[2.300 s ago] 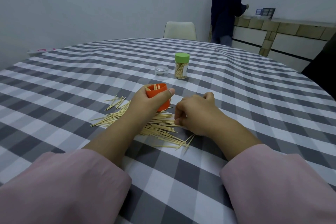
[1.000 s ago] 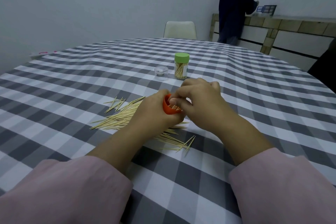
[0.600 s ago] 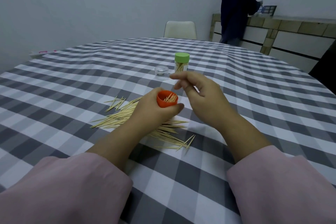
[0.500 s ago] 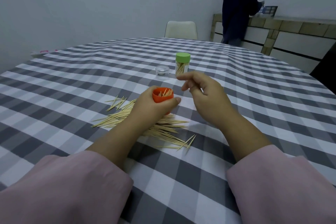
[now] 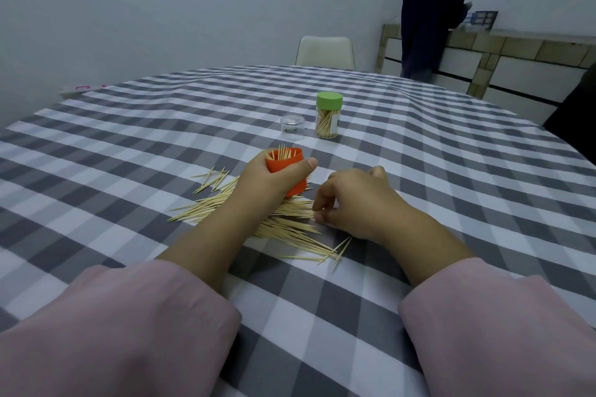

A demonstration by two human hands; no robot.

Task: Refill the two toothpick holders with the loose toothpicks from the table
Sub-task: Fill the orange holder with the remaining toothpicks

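From the head camera, my left hand [image 5: 274, 180] is at the centre of the frame, wrapped around the orange holder [image 5: 288, 169], thumb across its front; it stands upright with toothpick tips poking out of its open top. Just right of it my right hand [image 5: 354, 200] rests on the table [image 5: 129, 145], fingers [image 5: 319, 201] curled down onto the right end of the loose toothpicks [image 5: 283, 222]; whether they actually pinch any I cannot tell. The pile spreads beneath both wrists, from centre left to lower centre.

Farther up stands the green-lidded holder [image 5: 328, 116], closed and partly filled, with a small clear cap [image 5: 292, 126] just left of it. The table wears a grey and white checked cloth. Beyond it are a pale chair [image 5: 325, 51], a bare wall and, upper right, a person in dark clothes [image 5: 429, 16] at a tiled counter [image 5: 516, 51].

My palms hide much of the pile, and my pink sleeves [image 5: 113, 325] fill the bottom edge.
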